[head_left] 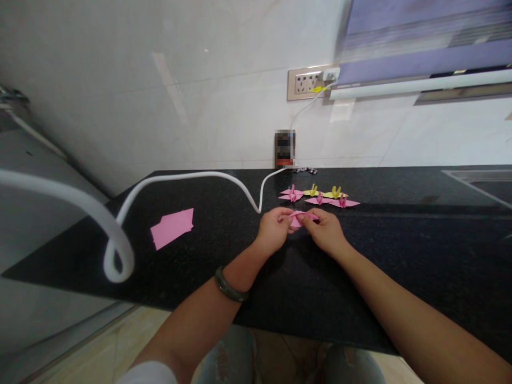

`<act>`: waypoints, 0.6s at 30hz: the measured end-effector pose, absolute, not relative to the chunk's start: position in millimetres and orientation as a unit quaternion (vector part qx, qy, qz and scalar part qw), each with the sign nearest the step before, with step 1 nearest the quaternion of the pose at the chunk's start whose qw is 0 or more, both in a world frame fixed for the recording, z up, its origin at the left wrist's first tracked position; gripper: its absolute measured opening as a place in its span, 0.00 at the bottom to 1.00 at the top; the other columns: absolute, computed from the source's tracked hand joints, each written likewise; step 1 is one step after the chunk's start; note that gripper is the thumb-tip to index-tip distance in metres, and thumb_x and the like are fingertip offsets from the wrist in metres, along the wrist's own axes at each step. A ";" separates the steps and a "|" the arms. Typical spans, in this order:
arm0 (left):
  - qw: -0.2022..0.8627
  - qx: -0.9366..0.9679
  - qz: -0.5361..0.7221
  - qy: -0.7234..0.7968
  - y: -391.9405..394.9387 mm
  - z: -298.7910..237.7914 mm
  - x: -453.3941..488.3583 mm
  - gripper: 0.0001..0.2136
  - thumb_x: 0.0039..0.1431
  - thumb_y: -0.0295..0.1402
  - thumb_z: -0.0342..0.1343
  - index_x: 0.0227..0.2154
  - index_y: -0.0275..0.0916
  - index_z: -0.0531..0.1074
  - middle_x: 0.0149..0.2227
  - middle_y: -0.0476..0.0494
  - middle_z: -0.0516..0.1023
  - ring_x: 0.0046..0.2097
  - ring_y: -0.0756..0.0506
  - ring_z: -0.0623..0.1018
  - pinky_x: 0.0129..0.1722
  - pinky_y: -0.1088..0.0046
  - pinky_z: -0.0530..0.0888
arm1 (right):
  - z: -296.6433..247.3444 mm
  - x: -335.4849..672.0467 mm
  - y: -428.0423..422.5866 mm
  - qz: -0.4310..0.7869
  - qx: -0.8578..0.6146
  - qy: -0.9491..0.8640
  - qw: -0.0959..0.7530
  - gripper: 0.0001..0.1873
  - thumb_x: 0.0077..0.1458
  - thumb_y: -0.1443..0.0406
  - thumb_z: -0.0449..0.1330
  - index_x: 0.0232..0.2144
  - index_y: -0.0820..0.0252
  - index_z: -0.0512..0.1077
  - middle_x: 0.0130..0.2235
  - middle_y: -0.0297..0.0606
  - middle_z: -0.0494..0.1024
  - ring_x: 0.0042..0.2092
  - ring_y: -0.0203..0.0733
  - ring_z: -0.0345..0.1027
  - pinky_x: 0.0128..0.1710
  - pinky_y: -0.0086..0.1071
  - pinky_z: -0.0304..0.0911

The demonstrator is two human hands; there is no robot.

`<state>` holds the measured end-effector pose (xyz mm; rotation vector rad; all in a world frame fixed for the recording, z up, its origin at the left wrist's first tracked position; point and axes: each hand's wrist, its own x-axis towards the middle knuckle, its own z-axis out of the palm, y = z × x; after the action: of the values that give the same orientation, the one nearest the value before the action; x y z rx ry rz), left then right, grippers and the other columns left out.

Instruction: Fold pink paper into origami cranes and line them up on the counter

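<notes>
My left hand (272,229) and my right hand (326,231) are both pinched on a small pink folded paper (299,217) held just above the black countertop (400,256). The left fingers grip its left end, the right fingers its right end. Just behind my hands lies a row of finished paper cranes: pink ones (292,194) (343,202) and yellow ones (312,190) (335,192). A dark bracelet (229,288) circles my left wrist.
A stack of pink paper sheets (172,228) lies at the left of the counter. A white cable (188,178) loops across it from a wall socket (308,84). A small dark device (285,148) leans against the tiled wall. A sink edge (480,181) shows at far right.
</notes>
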<state>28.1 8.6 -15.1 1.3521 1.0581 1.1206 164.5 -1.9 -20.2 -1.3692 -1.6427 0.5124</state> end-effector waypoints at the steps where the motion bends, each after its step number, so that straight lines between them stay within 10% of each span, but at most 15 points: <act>1: 0.528 0.557 0.464 0.442 8.5 -14.3 28.9 0.09 0.49 0.26 0.48 0.35 0.32 0.66 0.27 0.44 0.73 0.25 0.52 0.74 0.25 0.78 0.71 | -19.8 164.7 -2.0 0.203 -0.560 -0.661 0.456 0.15 0.46 0.56 0.51 0.21 0.62 0.68 0.17 0.31 0.64 0.20 0.32 0.55 0.19 0.26 0.49; 18: 0.484 0.628 0.425 0.437 6.2 -14.3 26.8 0.14 0.49 0.32 0.50 0.40 0.34 0.64 0.21 0.50 0.69 0.19 0.56 0.69 0.18 0.82 0.66 | -16.0 162.5 -5.7 0.210 -0.526 -0.673 0.477 0.15 0.48 0.57 0.50 0.21 0.62 0.68 0.19 0.32 0.65 0.22 0.33 0.57 0.22 0.26 0.52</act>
<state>26.8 6.2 -14.3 1.5305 1.0636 1.0356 162.5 -5.7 -16.0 -1.2845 -1.6432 0.5120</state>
